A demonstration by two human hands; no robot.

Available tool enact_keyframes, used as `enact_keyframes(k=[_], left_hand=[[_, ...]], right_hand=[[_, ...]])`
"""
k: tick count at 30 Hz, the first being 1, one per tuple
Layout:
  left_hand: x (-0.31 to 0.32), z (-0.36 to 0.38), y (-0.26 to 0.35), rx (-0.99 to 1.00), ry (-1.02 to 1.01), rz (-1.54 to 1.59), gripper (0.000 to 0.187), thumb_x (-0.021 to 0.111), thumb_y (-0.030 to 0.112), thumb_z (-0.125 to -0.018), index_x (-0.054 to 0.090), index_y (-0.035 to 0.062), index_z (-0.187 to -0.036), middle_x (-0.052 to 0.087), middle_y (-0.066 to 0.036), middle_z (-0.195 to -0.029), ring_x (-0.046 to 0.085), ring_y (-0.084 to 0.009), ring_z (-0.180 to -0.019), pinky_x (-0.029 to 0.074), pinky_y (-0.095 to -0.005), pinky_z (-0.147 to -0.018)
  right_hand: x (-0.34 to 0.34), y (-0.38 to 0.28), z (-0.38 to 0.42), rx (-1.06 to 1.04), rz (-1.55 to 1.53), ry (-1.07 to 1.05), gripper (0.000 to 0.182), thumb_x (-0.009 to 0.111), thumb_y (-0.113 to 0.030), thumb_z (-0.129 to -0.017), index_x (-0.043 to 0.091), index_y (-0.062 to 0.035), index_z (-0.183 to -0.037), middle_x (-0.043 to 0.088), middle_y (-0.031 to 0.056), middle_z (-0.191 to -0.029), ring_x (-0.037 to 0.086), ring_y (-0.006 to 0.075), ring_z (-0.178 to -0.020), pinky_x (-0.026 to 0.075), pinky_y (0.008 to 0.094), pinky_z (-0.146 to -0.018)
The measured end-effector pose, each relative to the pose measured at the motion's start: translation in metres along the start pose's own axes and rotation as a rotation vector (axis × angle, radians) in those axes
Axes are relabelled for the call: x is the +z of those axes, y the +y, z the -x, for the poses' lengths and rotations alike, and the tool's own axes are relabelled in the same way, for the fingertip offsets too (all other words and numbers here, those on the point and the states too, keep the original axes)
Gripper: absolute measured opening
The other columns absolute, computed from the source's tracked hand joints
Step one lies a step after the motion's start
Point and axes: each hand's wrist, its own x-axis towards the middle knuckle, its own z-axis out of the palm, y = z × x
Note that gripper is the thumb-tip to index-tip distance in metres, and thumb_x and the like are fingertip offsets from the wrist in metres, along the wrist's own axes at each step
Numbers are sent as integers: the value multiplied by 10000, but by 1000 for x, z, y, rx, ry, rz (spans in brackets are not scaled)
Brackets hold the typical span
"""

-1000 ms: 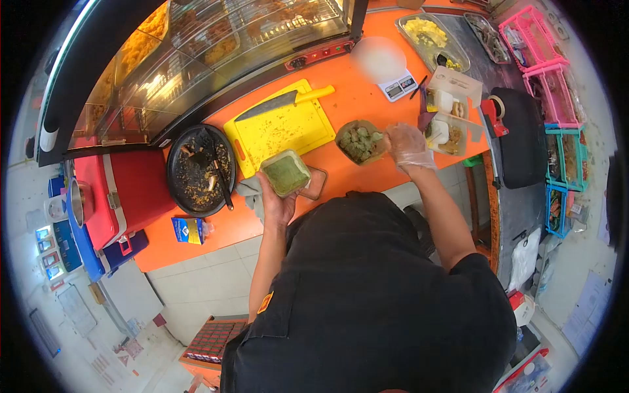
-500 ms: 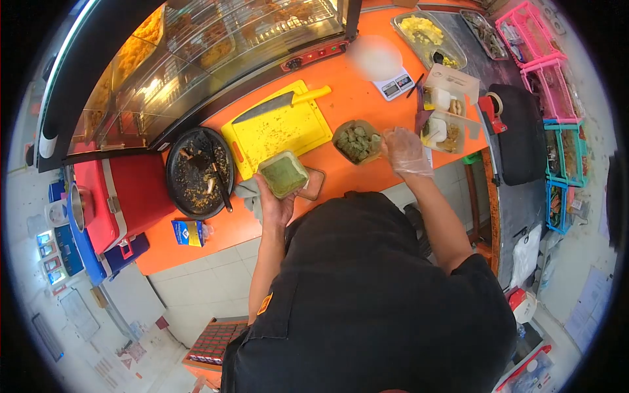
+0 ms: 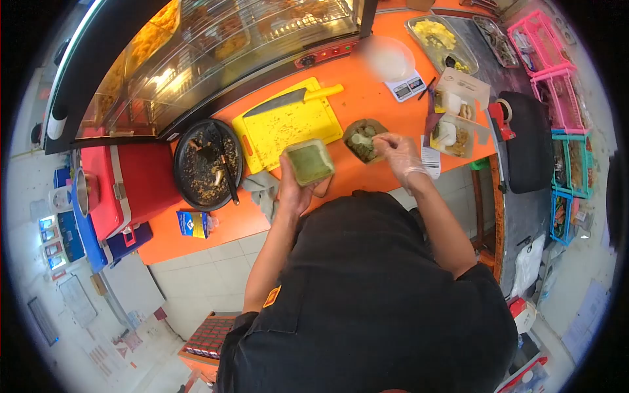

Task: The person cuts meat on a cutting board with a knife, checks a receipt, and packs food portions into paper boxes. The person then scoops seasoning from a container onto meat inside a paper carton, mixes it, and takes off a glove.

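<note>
My left hand grips a square tub with a green layer inside, tilted toward the camera. A transparent glove covers my right hand, whose fingers are pinched together at the right rim of a brown food box. Dark green lumps fill this box, with a pale patch among them near my fingertips. What my right fingers hold, if anything, is too small to make out. Left of the box lies a yellow cutting board bearing a knife and scattered crumbs. A grey cloth rests beside my left wrist.
Behind the board stands a glass food display case. A round black pan with a spatula and crumbs sits left, near a red cooler. To the right are a kitchen scale, an open takeaway box and a tray.
My right hand has come left and closer over the lumps in the brown box. The tub in my left hand has turned slightly. The whole view has shifted a little.
</note>
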Motion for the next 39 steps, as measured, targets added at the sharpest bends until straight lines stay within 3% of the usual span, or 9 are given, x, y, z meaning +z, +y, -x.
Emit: enact_keyframes(k=[2, 4, 7, 10, 14, 16, 20, 32, 39], left_hand=[[8, -5, -2, -31, -77, 27, 733, 331, 716, -1081, 390, 180, -1577, 552, -97, -1517, 594, -277, -1358, 554, -503, -1064], [15, -8, -4, -26, -109, 17, 698, 333, 698, -1089, 365, 195, -1572, 530, -95, -1523, 593, -275, -1352, 563, -491, -1054], [27, -8, -6, -36, -132, 30, 629, 348, 656, -1106, 330, 218, -1557, 499, -90, -1518, 589, -270, -1335, 577, -467, -1031], [28, -14, -10, -17, -116, 27, 581, 379, 615, -1117, 318, 233, -1551, 490, -87, -1495, 583, -261, -1314, 584, -447, -1011], [32, -16, -12, 22, -38, -127, 614, 290, 661, -1112, 342, 217, -1534, 504, -111, -1532, 572, -299, -1380, 561, -524, -1064], [38, -14, -11, 21, -33, -134, 588, 293, 650, -1117, 350, 219, -1514, 512, -109, -1512, 582, -298, -1363, 573, -515, -1043], [41, -16, -11, 25, -55, -169, 554, 293, 632, -1125, 364, 217, -1485, 528, -102, -1469, 605, -287, -1324, 588, -500, -1013], [14, -14, -16, -14, -30, -78, 652, 288, 671, -1108, 332, 235, -1591, 525, -94, -1536, 586, -291, -1372, 558, -524, -1062], [0, -3, -8, 14, 55, -60, 745, 290, 724, -1082, 388, 188, -1590, 561, -89, -1510, 601, -289, -1353, 574, -507, -1028]], right_hand=[[15, -9, 8, 7, -55, -106, 238, 733, -219, -988, 791, -32, -1123, 775, 170, -998, 723, 212, -856, 562, 370, -761], [34, -17, 13, -514, 237, -48, 174, 734, -174, -959, 788, -39, -1054, 758, 160, -940, 722, 255, -838, 564, 395, -742], [47, -25, 5, -890, 658, 32, 85, 720, -121, -913, 756, -49, -940, 714, 151, -874, 707, 313, -838, 563, 444, -729], [48, -21, 3, -948, 841, -45, 49, 707, -104, -869, 704, -66, -839, 668, 149, -839, 688, 359, -846, 557, 483, -741], [49, -21, 13, -855, 700, -140, 85, 696, -109, -860, 672, -48, -805, 655, 159, -852, 683, 371, -843, 553, 491, -769], [44, -30, 20, -541, 616, -341, 208, 618, -198, -952, 725, -28, -899, 708, 207, -928, 701, 409, -967, 549, 524, -878], [47, -15, 19, -412, 407, -241, 197, 663, -174, -957, 778, -18, -991, 749, 197, -955, 719, 395, -924, 561, 467, -864], [-5, -12, 2, -122, 104, -52, 215, 681, -185, -988, 793, -18, -1064, 751, 100, -896, 669, 127, -848, 542, 325, -817], [-24, 15, -19, -249, 407, 29, 227, 617, -191, -1000, 736, -1, -1036, 739, 159, -919, 686, 262, -827, 530, 409, -802]])
